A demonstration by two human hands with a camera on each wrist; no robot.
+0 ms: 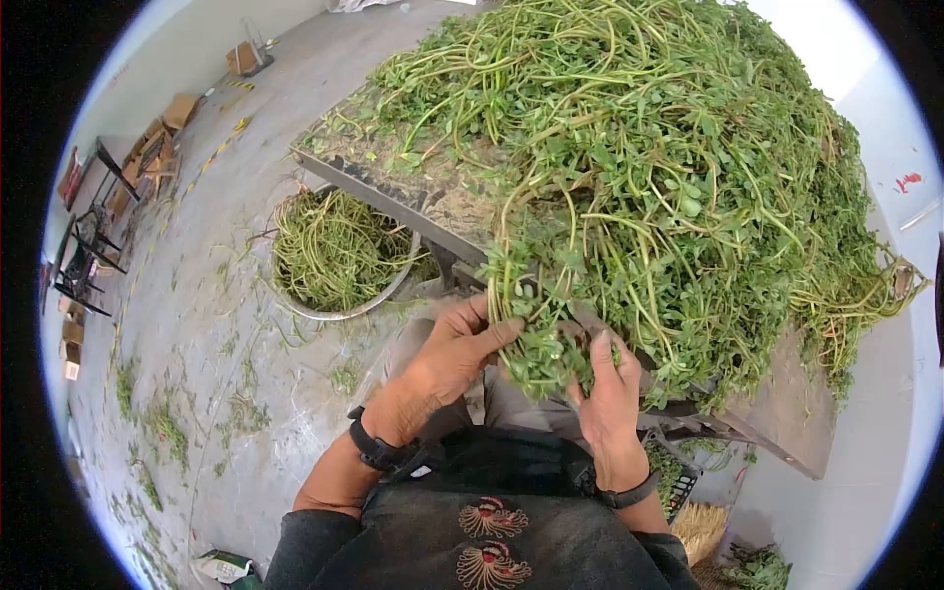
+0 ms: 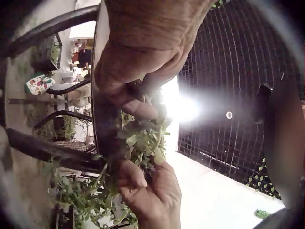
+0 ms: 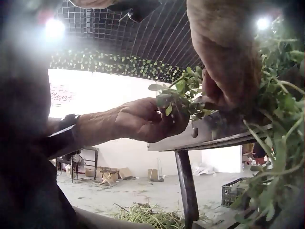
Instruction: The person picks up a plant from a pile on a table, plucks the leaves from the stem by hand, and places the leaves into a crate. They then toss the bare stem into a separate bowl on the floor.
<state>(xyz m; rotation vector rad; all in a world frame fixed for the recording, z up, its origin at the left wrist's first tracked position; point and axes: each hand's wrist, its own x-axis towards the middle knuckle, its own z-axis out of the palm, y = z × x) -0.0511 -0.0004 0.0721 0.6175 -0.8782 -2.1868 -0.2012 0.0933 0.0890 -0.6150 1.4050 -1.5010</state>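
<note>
You wear a dark top [image 1: 413,543]; on its front sit two fan-shaped motifs [image 1: 494,519] in red and tan. Beyond its sleeves [image 1: 320,541] are black wrist straps [image 1: 372,443]; past it, greyish trousers [image 1: 526,408] show.

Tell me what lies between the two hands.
Leafy greens lie between the left hand and the right hand, touching both. The head view shows this, and both wrist views agree.
</note>
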